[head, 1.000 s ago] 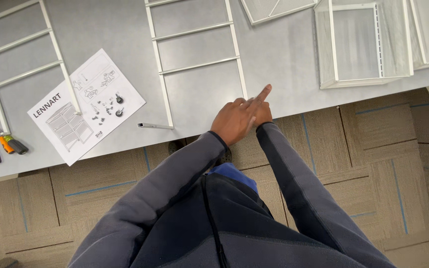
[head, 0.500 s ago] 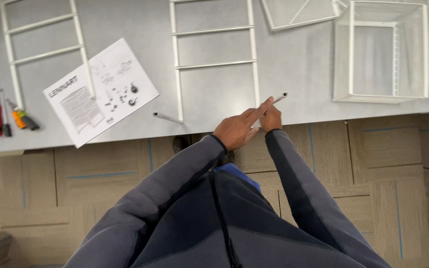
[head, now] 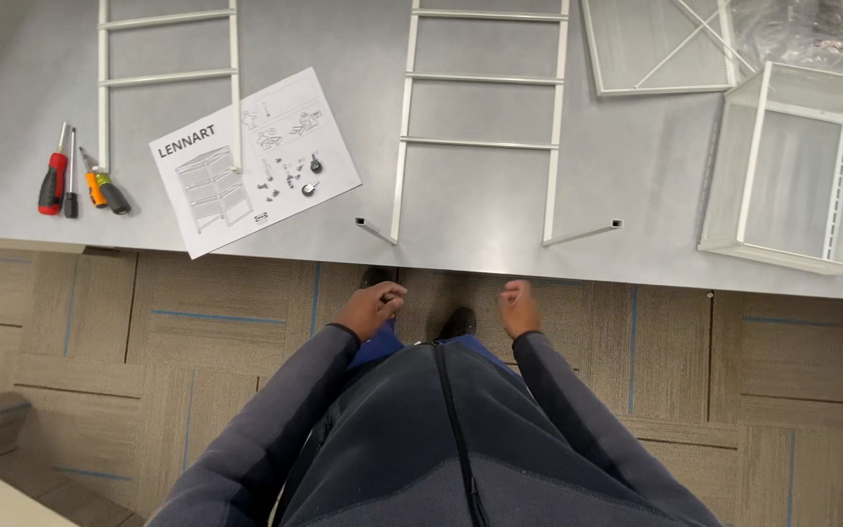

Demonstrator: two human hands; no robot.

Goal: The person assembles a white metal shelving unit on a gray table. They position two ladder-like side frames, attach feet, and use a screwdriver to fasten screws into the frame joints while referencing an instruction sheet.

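Note:
My left hand (head: 371, 307) and my right hand (head: 518, 306) hang curled in front of my waist, below the edge of the grey table (head: 636, 195), holding nothing. Nearest to them on the table lies a white ladder-shaped metal frame (head: 480, 117) with two short feet angled out at its near end. A paper instruction sheet (head: 254, 158) with line drawings lies to its left.
A second white ladder frame (head: 168, 68) lies far left. A red-handled screwdriver (head: 53, 181) and smaller tools (head: 101, 185) lie near the table's left edge. White mesh baskets (head: 797, 171) and a flat frame (head: 661, 44) sit at right. Carpet tiles cover the floor.
Both hands have drawn back from the table edge to my waist. The thin white piece pinched between my fingers half a second ago is gone from them, and the frame's right foot now shows.

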